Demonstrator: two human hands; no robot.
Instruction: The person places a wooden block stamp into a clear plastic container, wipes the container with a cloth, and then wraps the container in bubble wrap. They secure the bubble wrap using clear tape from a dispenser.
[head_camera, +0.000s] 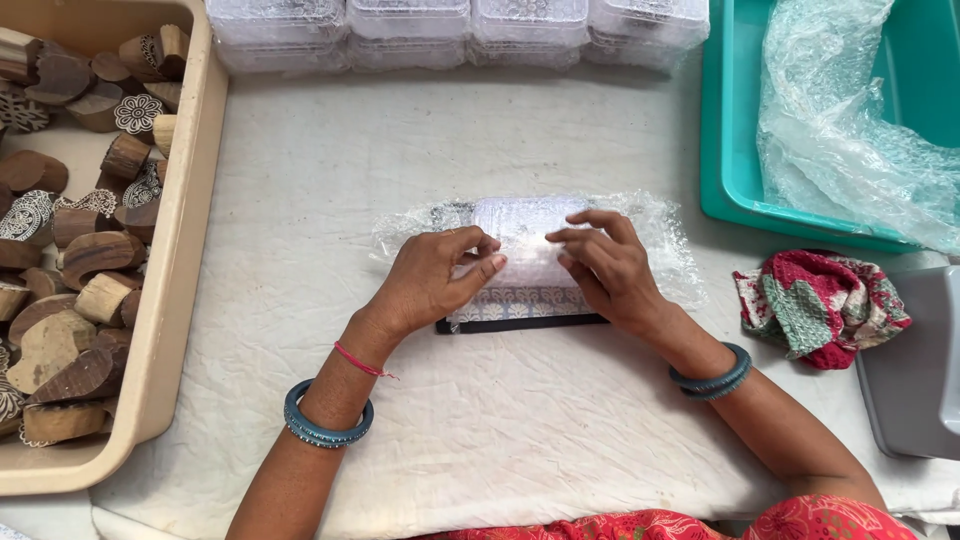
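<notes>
At nine o'clock a beige tub (185, 250) holds brown wooden blocks (90, 255) carved with pale floral patterns, while at two o'clock a teal bin (735, 150) carries clear bubble wrap (840, 120). A red-and-green patchwork cloth (820, 305) lies at three o'clock. Both wrists wear teal bangles (325, 425), above an off-white table cover (500, 420).

Beige tub (185, 300) w/ carved wood blocks (85, 255), teal bin (725, 150) w/ bubble wrap (845, 120), clear boxes (455, 30), patterned cloth (820, 305)
</notes>
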